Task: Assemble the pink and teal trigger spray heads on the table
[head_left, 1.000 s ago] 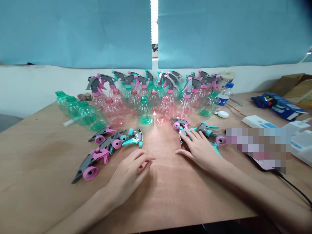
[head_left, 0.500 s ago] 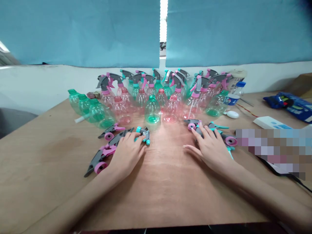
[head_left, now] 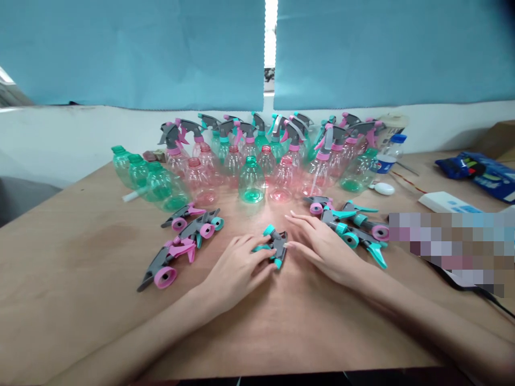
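My left hand (head_left: 237, 268) pinches a grey and teal spray head (head_left: 273, 244) that lies on the wooden table (head_left: 80, 268) in front of me. My right hand (head_left: 322, 244) rests flat beside it, fingers stretched out, with the tips close to the head's right side. A green open bottle (head_left: 251, 182) stands just behind, at the front of a crowd of pink and green bottles (head_left: 281, 155), several with spray heads fitted.
A pile of loose spray heads (head_left: 181, 241) lies to the left, another pile (head_left: 354, 225) to the right. Green bottles (head_left: 148, 179) lie at the back left. A white box (head_left: 446, 202), a blue packet (head_left: 478, 171) and a black cable (head_left: 470, 289) are on the right.
My left hand took a teal spray head from the left pile and drew it to the table's middle. My right hand left the right pile and slid in beside it.
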`<state>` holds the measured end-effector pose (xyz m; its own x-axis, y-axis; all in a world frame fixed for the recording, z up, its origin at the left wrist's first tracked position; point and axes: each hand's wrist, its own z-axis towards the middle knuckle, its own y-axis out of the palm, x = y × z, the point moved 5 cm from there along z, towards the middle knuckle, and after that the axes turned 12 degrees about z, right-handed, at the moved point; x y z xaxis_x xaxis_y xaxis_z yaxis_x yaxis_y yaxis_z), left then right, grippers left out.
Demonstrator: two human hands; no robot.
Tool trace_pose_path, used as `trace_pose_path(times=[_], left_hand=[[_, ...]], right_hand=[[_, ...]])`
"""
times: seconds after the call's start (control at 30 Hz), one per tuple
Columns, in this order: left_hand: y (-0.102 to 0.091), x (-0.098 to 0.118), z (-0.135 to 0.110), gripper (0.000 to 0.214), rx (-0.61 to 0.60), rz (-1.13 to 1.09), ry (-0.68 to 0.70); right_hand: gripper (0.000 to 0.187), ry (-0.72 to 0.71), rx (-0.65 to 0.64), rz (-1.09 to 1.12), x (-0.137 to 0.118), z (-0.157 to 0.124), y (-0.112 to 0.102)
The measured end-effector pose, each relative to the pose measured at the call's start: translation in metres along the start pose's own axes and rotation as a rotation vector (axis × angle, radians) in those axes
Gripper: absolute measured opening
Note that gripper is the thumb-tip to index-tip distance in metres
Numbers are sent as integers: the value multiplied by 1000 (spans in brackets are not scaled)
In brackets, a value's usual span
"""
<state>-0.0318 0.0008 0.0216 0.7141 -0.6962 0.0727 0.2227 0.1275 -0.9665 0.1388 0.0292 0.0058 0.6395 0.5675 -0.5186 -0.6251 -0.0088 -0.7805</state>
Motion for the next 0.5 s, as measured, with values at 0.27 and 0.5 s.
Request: trace_pose_path(times=[0.27,0.5], left_hand=[[7,-34,32,39,-64,-135,-377],[3,-17,56,24,-52,-522,-323]], right_hand=[[43,51,-94,425,2,18,9],[66,166,76,709,12,14,11]])
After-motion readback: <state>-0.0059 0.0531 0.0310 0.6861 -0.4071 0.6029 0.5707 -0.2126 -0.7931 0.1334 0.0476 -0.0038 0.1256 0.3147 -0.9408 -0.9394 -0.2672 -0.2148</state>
